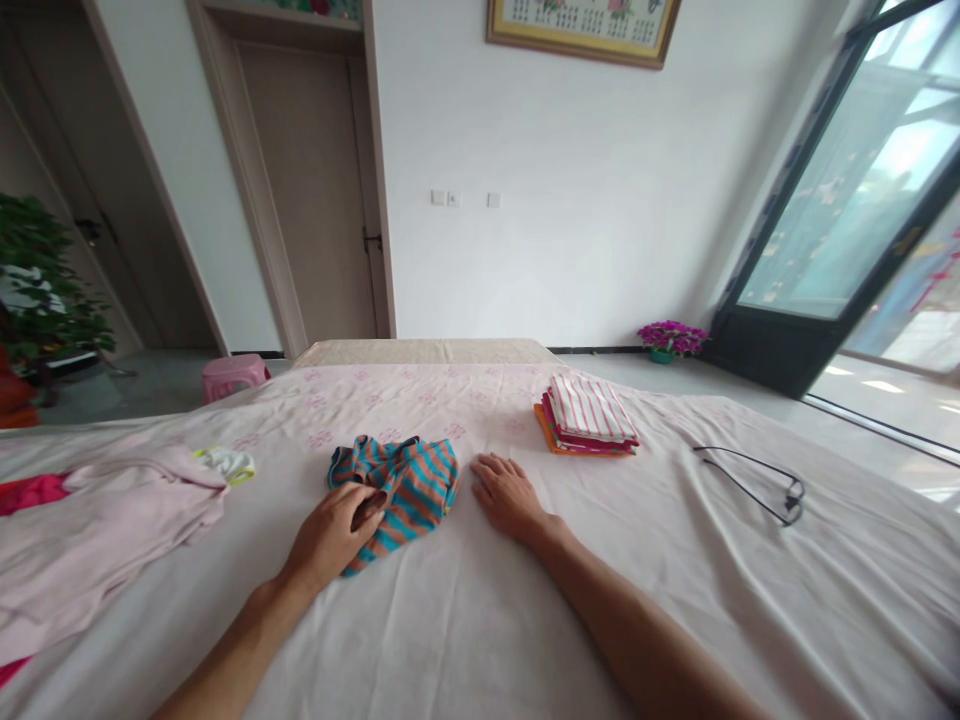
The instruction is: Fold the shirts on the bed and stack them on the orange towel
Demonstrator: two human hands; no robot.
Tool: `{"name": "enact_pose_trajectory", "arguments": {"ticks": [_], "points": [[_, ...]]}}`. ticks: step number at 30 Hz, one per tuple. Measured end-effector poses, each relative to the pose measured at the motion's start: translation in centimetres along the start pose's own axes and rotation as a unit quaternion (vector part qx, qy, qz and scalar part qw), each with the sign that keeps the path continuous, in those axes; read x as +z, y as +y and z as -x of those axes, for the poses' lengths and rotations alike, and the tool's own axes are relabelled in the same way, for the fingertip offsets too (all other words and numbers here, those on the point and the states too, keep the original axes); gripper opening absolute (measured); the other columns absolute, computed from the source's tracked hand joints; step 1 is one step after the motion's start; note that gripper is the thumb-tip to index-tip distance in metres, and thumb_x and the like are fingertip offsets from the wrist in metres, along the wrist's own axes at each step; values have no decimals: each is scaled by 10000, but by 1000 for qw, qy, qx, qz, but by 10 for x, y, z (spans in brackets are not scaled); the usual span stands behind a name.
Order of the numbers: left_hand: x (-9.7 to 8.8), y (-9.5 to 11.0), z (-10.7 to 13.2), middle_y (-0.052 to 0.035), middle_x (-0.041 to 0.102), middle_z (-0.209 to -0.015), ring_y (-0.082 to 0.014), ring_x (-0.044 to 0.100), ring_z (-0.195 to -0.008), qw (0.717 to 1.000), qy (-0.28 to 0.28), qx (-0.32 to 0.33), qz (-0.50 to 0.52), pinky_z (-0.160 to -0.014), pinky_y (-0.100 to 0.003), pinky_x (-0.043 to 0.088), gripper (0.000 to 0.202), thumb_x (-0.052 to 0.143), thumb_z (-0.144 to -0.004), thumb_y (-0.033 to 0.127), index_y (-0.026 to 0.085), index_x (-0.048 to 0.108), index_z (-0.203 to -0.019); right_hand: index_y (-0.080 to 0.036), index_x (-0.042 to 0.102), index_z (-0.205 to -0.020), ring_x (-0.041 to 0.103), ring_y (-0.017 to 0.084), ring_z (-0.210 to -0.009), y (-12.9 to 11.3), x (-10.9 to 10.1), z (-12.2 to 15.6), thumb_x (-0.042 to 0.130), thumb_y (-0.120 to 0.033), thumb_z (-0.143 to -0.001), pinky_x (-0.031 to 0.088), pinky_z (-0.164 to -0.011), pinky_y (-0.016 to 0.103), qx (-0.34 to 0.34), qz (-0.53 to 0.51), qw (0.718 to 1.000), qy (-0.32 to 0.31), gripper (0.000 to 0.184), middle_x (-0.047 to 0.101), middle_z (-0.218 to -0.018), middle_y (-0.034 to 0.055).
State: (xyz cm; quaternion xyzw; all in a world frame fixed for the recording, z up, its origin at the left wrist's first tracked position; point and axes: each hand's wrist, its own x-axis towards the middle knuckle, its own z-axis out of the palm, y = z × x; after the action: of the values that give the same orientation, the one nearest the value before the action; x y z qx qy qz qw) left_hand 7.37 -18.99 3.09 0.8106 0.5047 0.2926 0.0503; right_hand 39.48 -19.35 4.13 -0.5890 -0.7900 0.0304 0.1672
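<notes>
A small crumpled garment with teal and brown stripes [409,485] lies on the pale pink sheet [465,620] in front of me. My left hand [334,530] rests on its near left edge, fingers curled and pinching the cloth. Just right of the garment, my right hand [506,495] lies flat on the sheet with fingers spread, holding nothing.
A folded stack of striped, red and orange cloths [589,415] sits beyond my right hand. A pink garment [112,520] and a small white-and-yellow piece [229,463] lie at the left. A black cable [757,480] lies at the right. A pink stool [232,375] stands on the floor behind.
</notes>
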Motion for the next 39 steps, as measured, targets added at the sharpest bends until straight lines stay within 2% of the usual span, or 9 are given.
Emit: {"name": "enact_pose_trajectory", "arguments": {"ticks": [3,5,15,24,29,39], "points": [[6,4,0,-41,693,-965,-203,666,-959,999,20,24,15,-852,-314,513,235,457,-939,408,253,632,-954,-230,537,-1389,378,221,-1390,0,0,2,426,-335,-993,216,-1167,395,-7,0,1000,7,424,504,-1462,88],[7,1,1,-38,696,-972,-201,669,-960,999,26,31,22,-854,-312,509,207,458,-938,395,256,612,-948,-227,538,-1382,381,219,-1385,0,0,3,427,-333,-995,217,-1165,394,-11,0,1000,12,417,508,-1454,91],[14,-21,-4,-28,738,-1047,-207,693,-996,999,-6,-24,38,-875,-306,521,247,491,-891,434,260,622,-1008,-240,565,-1346,423,213,-1349,0,-2,4,467,-336,-977,246,-1149,368,-10,-1,1000,24,393,531,-1436,66],[12,-16,-7,-24,752,-1032,-213,707,-976,998,-10,-44,43,-848,-302,533,283,480,-867,477,272,639,-979,-265,578,-1321,466,196,-1303,-1,0,2,451,-332,-978,284,-1121,349,5,-3,999,38,372,564,-1405,40],[12,-17,-8,-30,749,-1051,-212,701,-991,999,-18,-34,36,-853,-292,528,307,462,-876,477,263,639,-1007,-260,593,-1297,489,183,-1276,-2,1,2,445,-308,-974,289,-1111,329,13,-4,999,46,358,585,-1376,39],[11,-15,-8,-34,741,-1070,-209,700,-990,998,-21,-38,37,-848,-298,523,311,429,-894,473,261,626,-1005,-259,570,-1313,482,183,-1274,-7,-1,1,427,-297,-986,298,-1088,331,49,6,998,26,359,578,-1379,49]]}}
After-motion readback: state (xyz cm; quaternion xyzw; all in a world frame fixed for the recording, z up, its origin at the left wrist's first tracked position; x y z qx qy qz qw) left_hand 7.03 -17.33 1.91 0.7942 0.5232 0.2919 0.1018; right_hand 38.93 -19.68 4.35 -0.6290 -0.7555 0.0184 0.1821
